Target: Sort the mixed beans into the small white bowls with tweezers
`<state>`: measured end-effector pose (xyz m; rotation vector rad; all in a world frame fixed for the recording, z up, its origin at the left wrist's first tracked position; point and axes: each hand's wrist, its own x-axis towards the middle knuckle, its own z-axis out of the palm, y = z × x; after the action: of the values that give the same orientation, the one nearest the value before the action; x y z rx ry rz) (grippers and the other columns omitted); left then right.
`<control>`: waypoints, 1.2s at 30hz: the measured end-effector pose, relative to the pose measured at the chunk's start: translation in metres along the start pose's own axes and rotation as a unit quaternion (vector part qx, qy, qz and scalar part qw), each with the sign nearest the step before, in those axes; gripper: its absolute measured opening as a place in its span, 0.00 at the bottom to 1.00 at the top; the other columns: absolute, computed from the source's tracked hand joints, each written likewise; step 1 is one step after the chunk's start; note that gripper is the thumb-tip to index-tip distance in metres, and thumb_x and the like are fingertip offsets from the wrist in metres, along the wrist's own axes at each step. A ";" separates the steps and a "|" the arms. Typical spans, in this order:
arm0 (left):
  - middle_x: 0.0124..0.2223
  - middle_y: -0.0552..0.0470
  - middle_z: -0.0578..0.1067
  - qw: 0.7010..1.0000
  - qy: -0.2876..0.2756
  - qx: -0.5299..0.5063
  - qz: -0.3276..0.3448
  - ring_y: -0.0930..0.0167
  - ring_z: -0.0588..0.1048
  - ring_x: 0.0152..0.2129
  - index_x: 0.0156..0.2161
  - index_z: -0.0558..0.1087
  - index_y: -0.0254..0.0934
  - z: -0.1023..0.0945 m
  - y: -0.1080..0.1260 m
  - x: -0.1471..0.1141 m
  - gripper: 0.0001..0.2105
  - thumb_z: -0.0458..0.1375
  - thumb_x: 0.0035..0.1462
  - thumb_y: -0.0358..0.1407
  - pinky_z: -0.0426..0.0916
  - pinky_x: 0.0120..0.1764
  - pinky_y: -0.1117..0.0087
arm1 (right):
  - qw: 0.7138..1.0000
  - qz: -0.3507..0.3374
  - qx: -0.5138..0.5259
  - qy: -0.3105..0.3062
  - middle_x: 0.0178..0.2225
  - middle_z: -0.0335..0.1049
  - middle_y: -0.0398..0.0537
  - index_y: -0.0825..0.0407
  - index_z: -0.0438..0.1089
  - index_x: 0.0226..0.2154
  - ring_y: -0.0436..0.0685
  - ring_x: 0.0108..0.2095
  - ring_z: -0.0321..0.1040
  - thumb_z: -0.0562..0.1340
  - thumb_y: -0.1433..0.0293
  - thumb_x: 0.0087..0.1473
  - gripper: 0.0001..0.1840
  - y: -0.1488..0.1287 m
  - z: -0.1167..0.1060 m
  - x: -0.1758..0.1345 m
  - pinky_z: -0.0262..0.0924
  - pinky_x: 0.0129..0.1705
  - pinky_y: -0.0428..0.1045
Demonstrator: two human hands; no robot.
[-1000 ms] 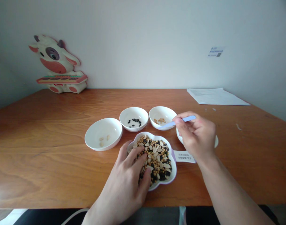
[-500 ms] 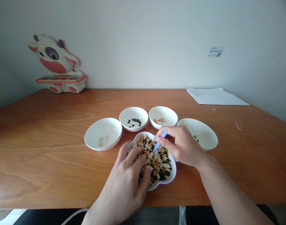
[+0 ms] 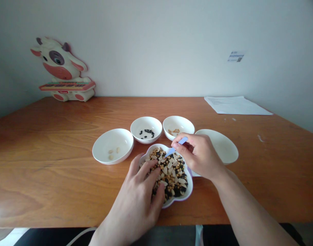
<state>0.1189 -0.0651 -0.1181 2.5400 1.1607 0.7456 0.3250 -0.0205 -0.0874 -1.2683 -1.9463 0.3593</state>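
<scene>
A scalloped white dish [image 3: 188,191] with a lilac outer side holds a mix of black beans, small yellow beans and pale, flat seeds or nuts. My left hand [image 3: 139,188] lies over its left side, fingers spread, fingertips on the mix. My right hand [image 3: 201,153] is closed in a pinch on small lavender-blue plastic tweezers [image 3: 182,140], whose tapered tip points down-left at the far part of the mix. Behind the dish, one white bowl [image 3: 101,148] has a few pale pieces, another [image 3: 146,121] black beans, a third [image 3: 178,120] tan beans.
A fourth white bowl [image 3: 227,148] stands behind my right hand, which hides part of its inside. On the wooden table [image 3: 54,171], a cow-shaped toy keyboard [image 3: 66,86] stands back left and white paper sheets [image 3: 235,105] lie back right against the wall.
My right hand has shifted slightly up and away, and the tweezers are tilted flatter, their tip farther back in the dish. My left hand has stayed in place.
</scene>
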 end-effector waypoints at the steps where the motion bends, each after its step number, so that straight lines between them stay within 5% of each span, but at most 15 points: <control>1: 0.54 0.45 0.71 1.000 0.001 0.000 0.000 0.55 0.62 0.57 0.49 0.73 0.37 0.000 0.000 0.000 0.13 0.52 0.61 0.29 0.62 0.59 0.45 | 1.000 0.001 0.000 -0.006 0.20 0.68 0.39 0.54 0.73 0.28 0.46 0.19 0.58 0.59 0.70 0.58 0.10 0.000 0.000 0.000 0.50 0.23 0.44; 19: 0.54 0.44 0.70 1.000 -0.001 -0.004 0.003 0.56 0.61 0.56 0.49 0.73 0.36 0.003 -0.002 0.001 0.13 0.52 0.61 0.29 0.64 0.57 0.46 | 0.999 0.000 -0.018 -0.051 0.21 0.69 0.40 0.54 0.73 0.29 0.47 0.20 0.60 0.58 0.71 0.58 0.09 -0.001 0.003 -0.001 0.51 0.25 0.44; 36: 0.54 0.45 0.71 1.000 0.003 0.005 0.002 0.56 0.61 0.58 0.49 0.74 0.37 0.001 -0.002 0.001 0.13 0.52 0.61 0.29 0.63 0.59 0.47 | 1.000 -0.004 -0.009 -0.015 0.20 0.68 0.39 0.53 0.74 0.28 0.46 0.19 0.59 0.59 0.72 0.57 0.09 -0.002 0.003 -0.001 0.51 0.25 0.44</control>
<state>0.1189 -0.0637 -0.1197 2.5506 1.1638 0.7517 0.3217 -0.0216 -0.0888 -1.2730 -1.9830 0.3603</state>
